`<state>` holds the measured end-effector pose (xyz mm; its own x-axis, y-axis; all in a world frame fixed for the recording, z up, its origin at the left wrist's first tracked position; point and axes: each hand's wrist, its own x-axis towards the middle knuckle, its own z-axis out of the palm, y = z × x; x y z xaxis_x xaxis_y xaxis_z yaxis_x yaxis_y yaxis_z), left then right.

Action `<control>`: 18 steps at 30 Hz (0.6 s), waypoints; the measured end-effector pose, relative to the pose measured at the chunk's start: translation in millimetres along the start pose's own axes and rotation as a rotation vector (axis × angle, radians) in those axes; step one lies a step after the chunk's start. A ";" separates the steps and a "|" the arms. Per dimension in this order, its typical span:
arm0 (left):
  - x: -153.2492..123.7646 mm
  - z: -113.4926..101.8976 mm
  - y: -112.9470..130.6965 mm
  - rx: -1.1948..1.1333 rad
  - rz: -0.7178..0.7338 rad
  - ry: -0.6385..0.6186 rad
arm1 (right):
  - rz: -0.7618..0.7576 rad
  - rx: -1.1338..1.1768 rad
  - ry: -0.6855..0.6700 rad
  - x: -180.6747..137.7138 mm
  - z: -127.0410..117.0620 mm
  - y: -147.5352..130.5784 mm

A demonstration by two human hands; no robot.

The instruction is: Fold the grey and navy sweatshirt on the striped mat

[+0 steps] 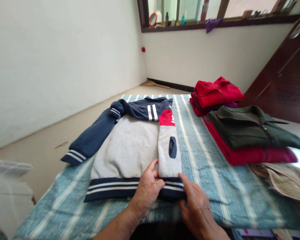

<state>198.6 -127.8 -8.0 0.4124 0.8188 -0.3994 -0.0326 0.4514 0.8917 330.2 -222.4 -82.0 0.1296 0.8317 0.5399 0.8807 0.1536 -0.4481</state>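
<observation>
A grey sweatshirt [130, 150] with navy shoulders, navy sleeves and a striped navy hem lies back up on the striped blue bedspread [205, 160]. Its right side is folded inward, with the grey and red sleeve [168, 146] laid down over the back. The left navy sleeve [95, 136] stretches out toward the bed's left edge. My left hand [146, 191] is closed on the striped hem by the folded sleeve's cuff. My right hand [197, 206] pinches the hem's right corner.
Folded clothes are stacked at the right: a red pile [216, 93] at the back, a dark green jacket [252, 130] on a red garment, and a beige cloth [282, 181] nearer me. A dark wooden door [285, 73] stands behind. Bare floor runs along the left.
</observation>
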 end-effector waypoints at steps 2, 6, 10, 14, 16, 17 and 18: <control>-0.2 0.9 -1.4 -0.013 0.004 -0.009 | -0.063 -0.028 -0.057 -1.2 -7.1 2.7; 0.3 2.1 -3.2 -0.021 0.002 -0.011 | -0.119 -0.047 -0.157 -4.0 -14.6 11.8; -0.2 1.5 1.3 -0.012 -0.064 -0.011 | -0.068 -0.010 -0.164 -5.1 -12.0 11.8; 1.1 6.0 1.7 0.019 -0.104 -0.049 | -0.060 0.016 -0.130 -9.3 -6.6 10.4; 3.9 10.0 -1.8 0.094 -0.047 -0.024 | -0.053 0.027 -0.124 -11.2 -4.6 11.3; 5.6 11.8 -3.7 0.140 -0.017 -0.001 | -0.052 0.032 -0.119 -11.6 -4.0 11.6; 7.1 13.4 -5.4 0.184 0.004 0.026 | -0.052 0.037 -0.107 -11.4 -3.8 11.6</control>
<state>213.9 -129.1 -12.8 0.3889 0.8306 -0.3986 0.1334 0.3773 0.9164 340.7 -232.1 -90.7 0.0326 0.8741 0.4847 0.8672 0.2164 -0.4486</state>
